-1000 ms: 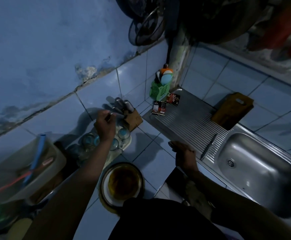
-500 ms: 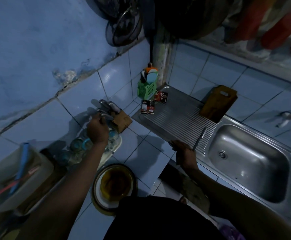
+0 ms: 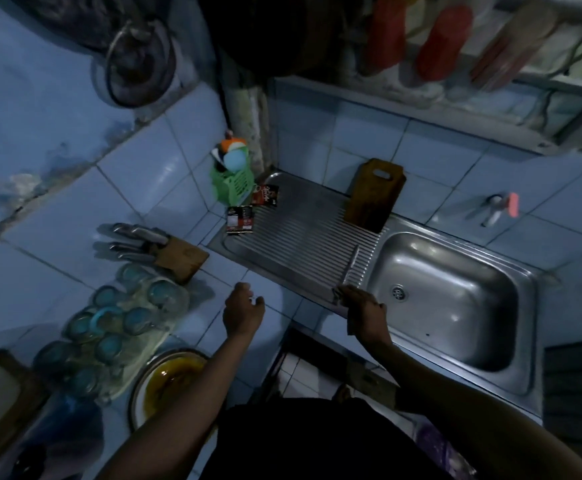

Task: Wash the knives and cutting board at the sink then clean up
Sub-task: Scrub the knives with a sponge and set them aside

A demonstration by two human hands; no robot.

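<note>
A steel knife (image 3: pixel 350 263) lies on the ribbed drainboard (image 3: pixel 303 237) beside the sink basin (image 3: pixel 455 323), blade pointing away from me. My right hand (image 3: pixel 364 310) covers its handle at the front edge, fingers closed on it. My left hand (image 3: pixel 244 311) hovers over the tiled counter, holding nothing, fingers loosely curled. A wooden knife block (image 3: pixel 182 256) with several steel-handled knives (image 3: pixel 133 237) sits on the counter to the left. The brown cutting board (image 3: pixel 374 195) leans upright against the back wall on the drainboard.
A green caddy (image 3: pixel 232 180) and two dark sachets (image 3: pixel 241 220) stand at the drainboard's far left corner. Upturned glasses on a tray (image 3: pixel 116 317) and a bowl of yellow-brown liquid (image 3: pixel 168 379) fill the left counter. A tap (image 3: pixel 494 211) juts from the wall; pans hang overhead.
My left hand left the knife block and drew back over the counter, empty. My right hand shifted from the counter edge onto the knife's handle. My view swung right toward the sink.
</note>
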